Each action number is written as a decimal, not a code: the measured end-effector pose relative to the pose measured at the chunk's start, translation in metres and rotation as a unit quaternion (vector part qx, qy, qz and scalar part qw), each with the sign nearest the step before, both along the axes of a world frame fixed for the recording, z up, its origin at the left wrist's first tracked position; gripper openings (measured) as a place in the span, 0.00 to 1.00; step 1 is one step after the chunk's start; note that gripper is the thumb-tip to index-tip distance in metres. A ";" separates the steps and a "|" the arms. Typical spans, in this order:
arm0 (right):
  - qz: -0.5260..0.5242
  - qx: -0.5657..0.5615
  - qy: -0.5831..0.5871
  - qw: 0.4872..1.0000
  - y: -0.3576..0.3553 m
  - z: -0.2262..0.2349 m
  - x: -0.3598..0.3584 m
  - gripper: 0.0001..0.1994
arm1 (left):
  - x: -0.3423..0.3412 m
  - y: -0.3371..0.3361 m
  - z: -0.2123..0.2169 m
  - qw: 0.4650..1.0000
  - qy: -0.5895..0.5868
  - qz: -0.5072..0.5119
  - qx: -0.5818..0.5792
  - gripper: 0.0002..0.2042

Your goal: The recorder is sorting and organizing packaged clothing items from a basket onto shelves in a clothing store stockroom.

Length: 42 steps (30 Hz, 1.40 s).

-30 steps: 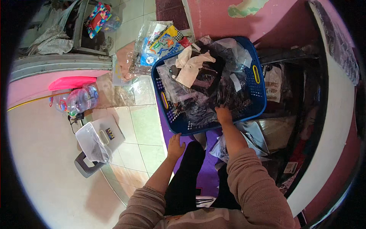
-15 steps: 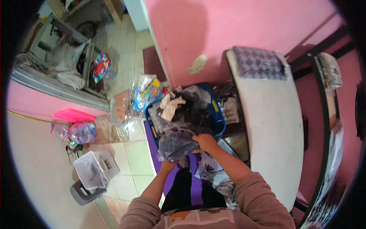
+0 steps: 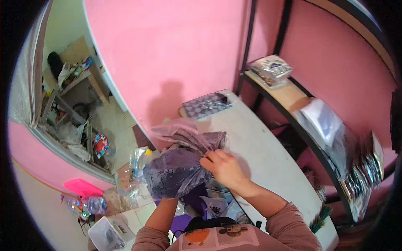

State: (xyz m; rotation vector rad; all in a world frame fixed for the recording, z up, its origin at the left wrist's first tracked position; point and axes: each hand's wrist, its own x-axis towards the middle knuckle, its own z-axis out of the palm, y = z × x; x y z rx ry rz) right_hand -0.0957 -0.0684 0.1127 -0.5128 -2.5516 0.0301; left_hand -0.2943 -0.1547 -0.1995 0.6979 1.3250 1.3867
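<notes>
A clear plastic bag packed with dark bluish-grey folded cloth (image 3: 173, 175) is held up in front of my body. My right hand (image 3: 222, 166) is closed on the loose plastic at the bag's upper right, its fingers pinched together. My left hand (image 3: 168, 201) is under the bag and supports it from below; its fingers are hidden behind the bundle. Loose, see-through plastic (image 3: 180, 129) stands out from the far end of the bag. Below, several clear-bagged items (image 3: 217, 206) lie near my legs on a purple surface (image 3: 182, 221).
To the right stands a long white table (image 3: 268, 159) with a grey patterned package (image 3: 205, 105) at its far end. A dark-framed shelf (image 3: 293, 98) beyond it carries bagged goods. A white bin (image 3: 109, 235) and a big clear bottle (image 3: 94, 205) are at lower left, near a doorway.
The bag has come up from over the blue basket toward me, and its plastic now spreads out. The view has swung up and right, showing more of the table and shelf; the basket is now hidden.
</notes>
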 end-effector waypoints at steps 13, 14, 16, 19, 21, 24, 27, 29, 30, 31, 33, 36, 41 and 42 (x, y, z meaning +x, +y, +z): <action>-0.106 -0.304 -0.029 0.946 -0.010 -0.235 0.227 0.39 | 0.204 0.016 0.001 0.991 -0.038 0.046 -0.123 0.43; -0.036 -0.354 0.121 0.927 -0.007 -0.241 0.233 0.38 | 0.210 0.018 -0.010 0.991 0.113 0.057 -0.039 0.45; -0.095 -0.529 0.107 0.837 0.002 -0.218 0.247 0.34 | 0.222 0.018 -0.010 0.954 0.290 0.071 -0.028 0.57; -0.361 -0.273 -0.036 0.891 0.016 -0.233 0.286 0.28 | 0.263 0.021 0.045 0.902 0.419 0.028 -0.102 0.68; -0.431 -0.071 -0.107 0.893 0.033 -0.286 0.311 0.28 | 0.279 0.026 0.057 0.898 0.400 -0.028 -0.182 0.73; -0.423 -0.118 -0.095 0.894 0.034 -0.281 0.300 0.21 | 0.282 0.021 0.053 0.888 0.388 -0.050 -0.242 0.73; -0.428 -0.163 -0.137 0.879 0.033 -0.275 0.298 0.18 | 0.279 0.021 0.047 0.871 0.405 -0.089 -0.264 0.73; -0.438 -0.159 -0.130 0.875 0.025 -0.270 0.303 0.18 | 0.277 0.036 0.042 0.847 0.440 -0.089 -0.283 0.71; -0.445 -0.154 -0.124 0.874 0.020 -0.269 0.307 0.17 | 0.277 0.044 0.043 0.823 0.474 -0.086 -0.301 0.70; -0.454 -0.157 -0.125 0.868 0.013 -0.268 0.313 0.17 | 0.275 0.052 0.044 0.822 0.476 -0.096 -0.298 0.70; -0.473 -0.177 -0.133 0.853 -0.008 -0.265 0.320 0.18 | 0.262 0.070 0.055 0.788 0.551 -0.136 -0.238 0.68; -0.521 -0.204 -0.132 0.818 -0.054 -0.254 0.324 0.18 | 0.216 0.116 0.046 0.761 0.610 -0.184 -0.125 0.66; -0.472 -0.278 0.017 0.837 -0.149 -0.260 0.350 0.21 | 0.166 0.175 0.058 0.782 0.610 -0.124 0.027 0.44; -0.400 -0.282 0.146 0.860 -0.163 -0.261 0.364 0.23 | 0.172 0.177 0.059 0.756 0.644 -0.090 0.076 0.41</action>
